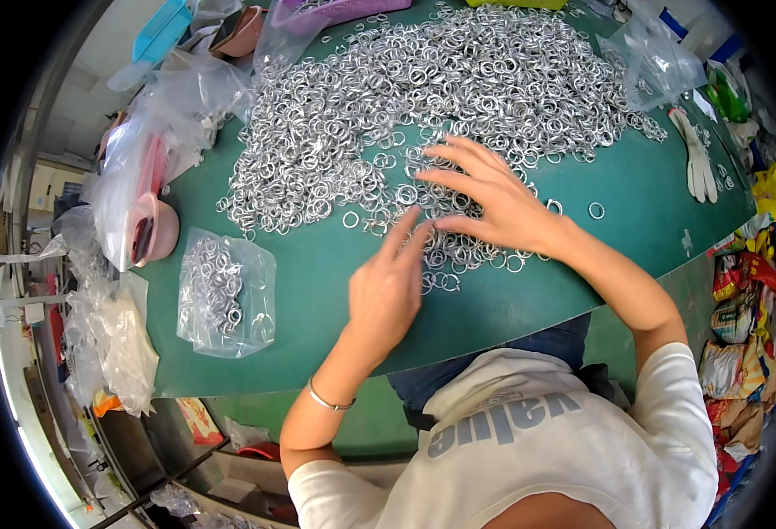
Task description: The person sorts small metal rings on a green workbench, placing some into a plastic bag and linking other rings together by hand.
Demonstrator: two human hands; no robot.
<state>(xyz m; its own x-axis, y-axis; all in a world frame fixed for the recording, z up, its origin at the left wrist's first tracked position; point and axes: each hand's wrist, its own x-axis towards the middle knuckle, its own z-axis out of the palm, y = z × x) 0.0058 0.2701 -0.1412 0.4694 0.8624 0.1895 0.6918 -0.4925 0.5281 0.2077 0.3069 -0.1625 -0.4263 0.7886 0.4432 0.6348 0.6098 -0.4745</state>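
Green tabletop [511,304], large heap of silver metal rings [423,97] spread across its far half. Right hand [494,198] lies flat on the near edge of the heap, fingers [458,154] splayed, released, pressing on rings. Left hand [388,286] just beside it, two fingers extended onto the rings at the heap's near fringe, grasping nothing. Clear bag of rings [225,291] lies well left of the hands. White glove [697,159] at far right.

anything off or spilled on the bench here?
Nothing damaged. A few metal rings lie loose on the green table, apart from the main ring pile, right of the right hand. Left hand touches the pile's edge.
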